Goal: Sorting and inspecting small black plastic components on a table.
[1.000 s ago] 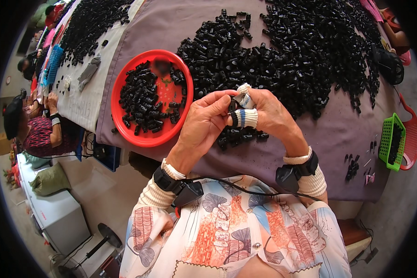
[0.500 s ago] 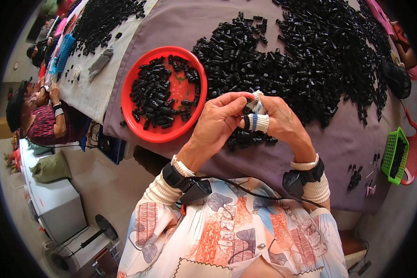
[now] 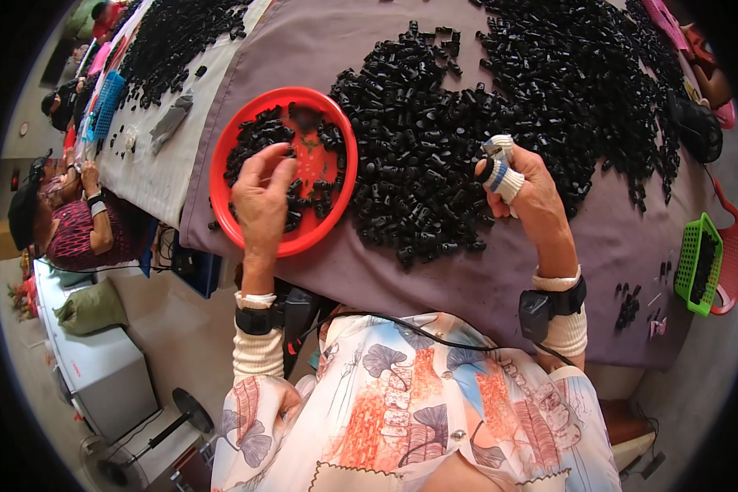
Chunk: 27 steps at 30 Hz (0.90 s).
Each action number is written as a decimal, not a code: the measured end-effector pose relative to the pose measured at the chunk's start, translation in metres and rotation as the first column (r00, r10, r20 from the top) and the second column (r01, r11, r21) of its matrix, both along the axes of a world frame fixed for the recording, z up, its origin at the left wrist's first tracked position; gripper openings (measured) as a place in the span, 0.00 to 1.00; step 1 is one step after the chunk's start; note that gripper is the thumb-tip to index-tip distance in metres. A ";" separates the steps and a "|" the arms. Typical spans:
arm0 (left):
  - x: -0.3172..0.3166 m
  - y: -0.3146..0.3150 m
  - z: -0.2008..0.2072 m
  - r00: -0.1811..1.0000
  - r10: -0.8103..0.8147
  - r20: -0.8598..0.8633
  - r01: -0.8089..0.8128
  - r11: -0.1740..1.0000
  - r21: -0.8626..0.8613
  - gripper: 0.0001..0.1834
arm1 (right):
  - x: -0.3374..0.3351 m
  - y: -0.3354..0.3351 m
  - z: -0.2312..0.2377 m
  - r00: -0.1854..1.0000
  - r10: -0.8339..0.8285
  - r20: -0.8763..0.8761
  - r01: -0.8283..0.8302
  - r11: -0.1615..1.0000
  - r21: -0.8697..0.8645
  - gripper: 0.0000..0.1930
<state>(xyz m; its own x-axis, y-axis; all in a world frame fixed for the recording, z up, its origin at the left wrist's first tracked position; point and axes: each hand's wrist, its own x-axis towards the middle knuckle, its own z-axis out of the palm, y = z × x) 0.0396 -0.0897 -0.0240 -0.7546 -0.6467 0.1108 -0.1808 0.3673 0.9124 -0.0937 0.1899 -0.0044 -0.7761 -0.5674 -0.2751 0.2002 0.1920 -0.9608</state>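
Note:
My left hand [image 3: 264, 193] is over the near edge of a round red tray [image 3: 354, 148], its fingers curved and apart with nothing seen between them. Small black plastic cylindrical parts [image 3: 250, 143] lie in that tray. Beyond my fingertips a dark blurred shape [image 3: 306, 117], seemingly a part in motion, shows over the tray. My right hand [image 3: 526, 184], with cream knitted sleeves with blue and black bands on its thumb and finger, is closed over the near side of a large heap of black parts [image 3: 435, 139]. Whatever it may hold is hidden.
A purple-grey cloth [image 3: 369, 283] covers the table. At right stands a green basket [image 3: 697, 266] with black parts, beside a pink-red one [image 3: 734, 246]. A co-worker [image 3: 82, 217] sits at left by another table with black parts. A dark cable [image 3: 410, 328] runs between my wrists.
My hands, together in front of me before, have separated. The left has moved left over the red tray and opened; the right has moved right over the heap.

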 end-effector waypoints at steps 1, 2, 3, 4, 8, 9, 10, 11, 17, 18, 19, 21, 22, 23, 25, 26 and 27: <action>-0.002 0.012 0.005 0.997 -0.068 0.024 0.069 0.997 -0.042 0.10 | 0.000 -0.001 0.001 1.000 -0.002 0.008 0.002 1.000 -0.021 0.11; -0.007 0.024 0.004 0.987 -0.156 0.035 0.159 0.983 -0.092 0.09 | 0.001 -0.001 0.000 1.000 0.001 0.006 -0.001 1.000 -0.019 0.11; -0.013 0.036 0.004 0.973 -0.226 0.051 0.231 0.937 -0.262 0.08 | 0.002 -0.002 -0.001 1.000 0.017 0.006 -0.017 1.000 -0.009 0.11; -0.019 0.047 0.001 0.958 -0.284 0.047 0.284 0.907 -0.311 0.08 | 0.002 -0.003 -0.003 0.999 0.031 0.008 -0.031 1.000 0.000 0.10; -0.034 0.067 -0.015 0.922 -0.380 0.075 0.361 0.775 -0.519 0.09 | 0.004 -0.002 -0.005 0.996 0.080 -0.041 -0.078 0.996 0.041 0.09; -0.036 0.070 -0.016 0.916 -0.379 0.131 0.385 0.737 -0.555 0.09 | 0.004 -0.002 -0.005 0.996 0.081 -0.041 -0.079 0.996 0.038 0.09; -0.038 0.071 -0.017 0.906 -0.379 0.186 0.412 0.696 -0.588 0.10 | 0.005 0.000 -0.006 0.996 0.085 -0.029 -0.084 0.996 0.036 0.09; -0.039 0.072 -0.019 0.906 -0.381 0.186 0.413 0.695 -0.589 0.10 | 0.005 0.001 -0.006 0.996 0.090 -0.017 -0.089 0.995 0.034 0.09; -0.042 0.076 -0.015 0.893 -0.413 0.177 0.432 0.682 -0.590 0.09 | 0.007 0.000 -0.007 0.996 0.089 -0.019 -0.088 0.995 0.042 0.09; -0.040 0.076 -0.008 0.897 -0.417 0.144 0.439 0.879 -0.189 0.08 | 0.007 -0.002 -0.007 0.995 0.093 -0.021 -0.092 0.995 0.040 0.09; -0.039 0.076 -0.005 0.905 -0.411 0.110 0.374 0.892 0.255 0.08 | 0.008 -0.003 -0.006 0.994 0.109 -0.021 -0.108 0.994 0.033 0.10; -0.036 0.071 -0.003 0.898 -0.440 -0.023 0.402 0.796 0.452 0.11 | 0.010 -0.008 -0.003 0.991 0.129 -0.023 -0.128 0.991 0.027 0.10; -0.035 0.073 0.004 0.906 -0.399 -0.144 0.388 0.641 0.662 0.12 | 0.012 -0.012 0.000 0.989 0.146 -0.030 -0.145 0.988 0.042 0.11; -0.035 0.074 0.007 0.912 -0.324 -0.250 0.378 0.433 0.819 0.13 | 0.013 -0.016 0.002 0.986 0.165 -0.037 -0.163 0.985 0.058 0.13; -0.032 0.074 0.008 0.914 -0.308 -0.264 0.368 0.358 0.858 0.15 | 0.013 -0.023 0.007 0.979 0.199 -0.044 -0.195 0.978 0.076 0.14; -0.030 0.075 0.011 0.914 -0.281 -0.292 0.368 0.276 0.888 0.14 | 0.015 -0.029 0.009 0.972 0.211 -0.101 -0.206 0.977 0.064 0.15; -0.028 0.076 0.012 0.914 -0.251 -0.318 0.369 0.191 0.910 0.13 | 0.017 -0.033 0.011 0.962 0.222 -0.157 -0.216 0.975 0.053 0.15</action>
